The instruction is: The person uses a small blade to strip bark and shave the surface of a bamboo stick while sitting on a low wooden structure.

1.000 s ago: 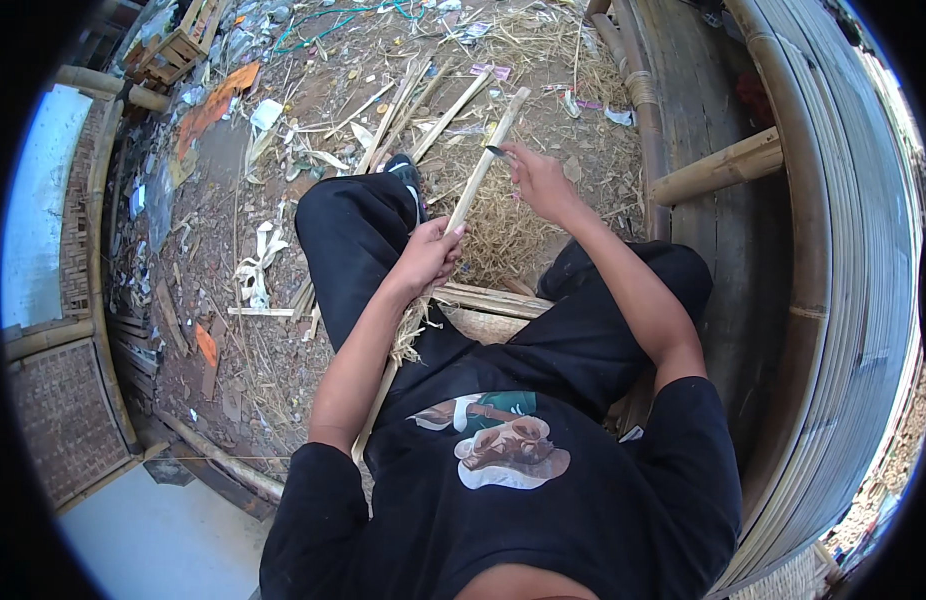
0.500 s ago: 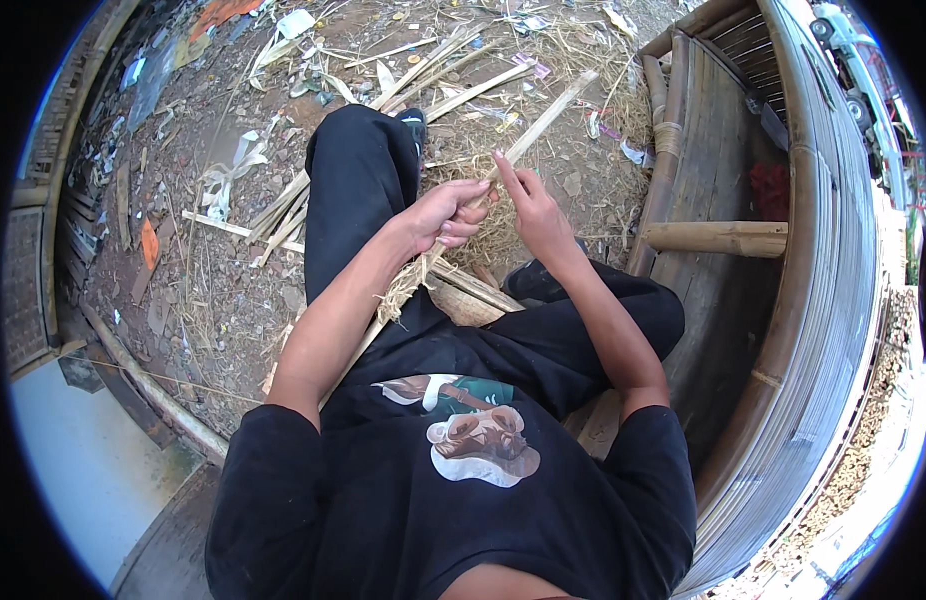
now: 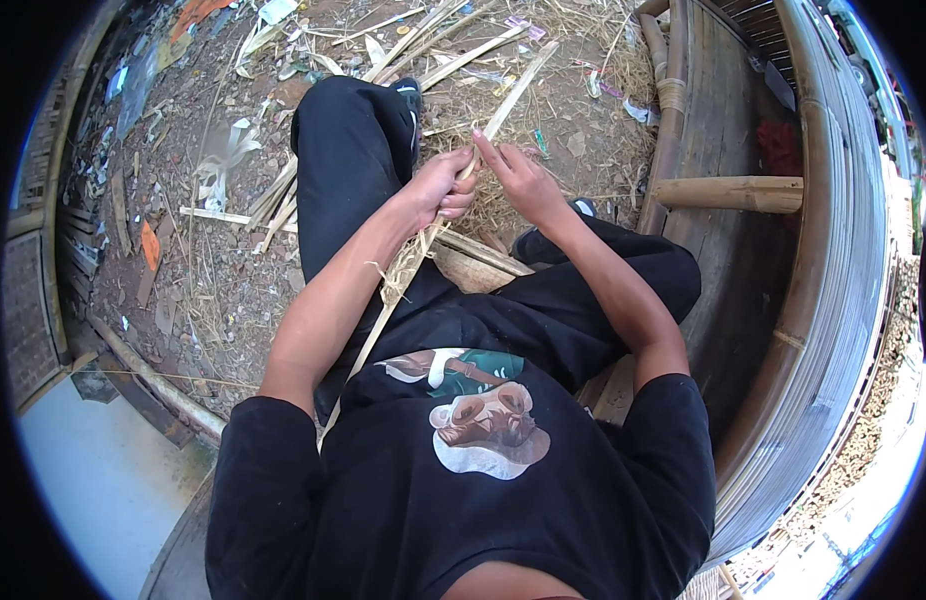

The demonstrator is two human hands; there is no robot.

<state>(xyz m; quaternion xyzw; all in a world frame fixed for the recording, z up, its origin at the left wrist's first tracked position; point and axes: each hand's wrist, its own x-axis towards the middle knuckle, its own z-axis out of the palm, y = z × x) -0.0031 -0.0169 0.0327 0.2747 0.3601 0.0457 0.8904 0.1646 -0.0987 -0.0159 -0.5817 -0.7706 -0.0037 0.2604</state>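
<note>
A long pale bamboo strip [image 3: 523,90] slants across my lap, its far end over the ground and its near end by my left side. My left hand [image 3: 443,185] is closed round its middle. Against the strip, just beyond the left hand, lies my right hand [image 3: 521,178], index finger stretched along it and the other fingers curled. Whatever the right hand grips is hidden. Thin curled shavings [image 3: 403,275] cling to the strip below my left hand. A pale piece of wood [image 3: 483,250] lies between my legs.
More bamboo strips [image 3: 473,55] lie ahead on the littered dirt ground, and others [image 3: 273,205] left of my leg. Straw and plastic scraps are scattered about. At my right stands a bamboo frame [image 3: 728,193] with a slatted side; a bamboo pole [image 3: 158,375] lies at the left.
Both hands and the strip have shifted slightly left and up in the picture. My right hand has turned a little, its fingers now nearer my left hand. The view has also shifted slightly.
</note>
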